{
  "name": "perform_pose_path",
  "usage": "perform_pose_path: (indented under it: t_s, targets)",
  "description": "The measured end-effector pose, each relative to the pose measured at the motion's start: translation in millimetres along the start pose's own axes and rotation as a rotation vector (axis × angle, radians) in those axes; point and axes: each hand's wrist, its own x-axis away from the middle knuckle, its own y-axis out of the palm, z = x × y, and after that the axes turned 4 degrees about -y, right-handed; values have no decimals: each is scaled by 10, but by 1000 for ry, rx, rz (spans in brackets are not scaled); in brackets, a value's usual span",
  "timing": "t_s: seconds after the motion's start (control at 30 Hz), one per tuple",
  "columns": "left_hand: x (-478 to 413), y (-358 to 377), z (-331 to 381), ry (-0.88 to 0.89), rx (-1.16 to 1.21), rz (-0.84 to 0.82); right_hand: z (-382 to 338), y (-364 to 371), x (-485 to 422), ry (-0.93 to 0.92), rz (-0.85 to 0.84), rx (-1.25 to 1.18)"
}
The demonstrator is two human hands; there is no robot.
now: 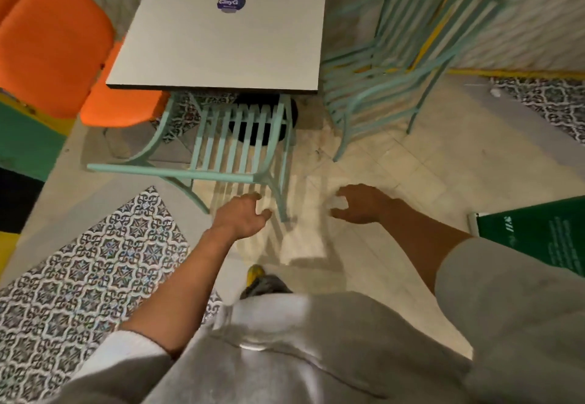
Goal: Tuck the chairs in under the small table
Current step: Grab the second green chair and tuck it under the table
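A small grey table (221, 52) with a round dark sticker stands ahead of me. A mint-green slatted chair (234, 147) sits at its near edge, seat partly under the top, backrest rail toward me. A second mint-green chair (395, 65) stands to the right of the table, outside it. An orange chair (50, 46) is at the table's left side. My left hand (242, 217) hovers just below the near chair's backrest, fingers apart, holding nothing. My right hand (361, 204) is open to the right of that chair's rear leg, touching nothing.
Patterned floor tiles (95, 277) lie at the lower left, pale tiles under my hands. A green sign board (538, 232) stands at the right. A round black table base (262, 118) shows under the table. A green and yellow bench edge (25, 144) runs along the left.
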Motion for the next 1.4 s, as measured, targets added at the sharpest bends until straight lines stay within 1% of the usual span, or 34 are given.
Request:
perform_pose_path:
  t_s: [0.13,0.33,0.47,0.57,0.67,0.8,0.9,1.03,1.13,1.23,1.33,1.4]
  targets:
    - [-131,81,629,16,-58,19,539,-269,165,10,46,86]
    - [-789,94,1631,81,-186,-49,1462,-613,208,95,65,103]
    - [-1381,63,2335,120,-158,-76,2139,-971,81,145,32,142]
    - [-1841,-89,2861,128,-96,-54,2635,-1508,-134,154,34,222]
    - [-2160,-382,3247,106,-5,-10,2954,-2152,-420,115,30,281]
    - [-2554,-811,3643,60,51,61,3269,-2946,-918,68,107,340]
    - [-2758,-1127,3897,49,76,68,3425,-3418,-1227,25,88,398]
    - [-2950,-1484,4190,-9,121,126,3626,-3965,-1685,-37,69,445]
    - [-3113,-1601,4438,-64,128,145,3776,-4336,-2059,-106,52,516]
    - [-3341,-1673,4750,-143,187,152,3987,-4749,-2455,-171,52,569]
    - [-3584,-1678,5153,-200,249,162,4341,-5146,-2833,-216,23,635]
    - [-3819,-1702,5553,-246,317,168,4671,-5430,-3132,-272,32,680]
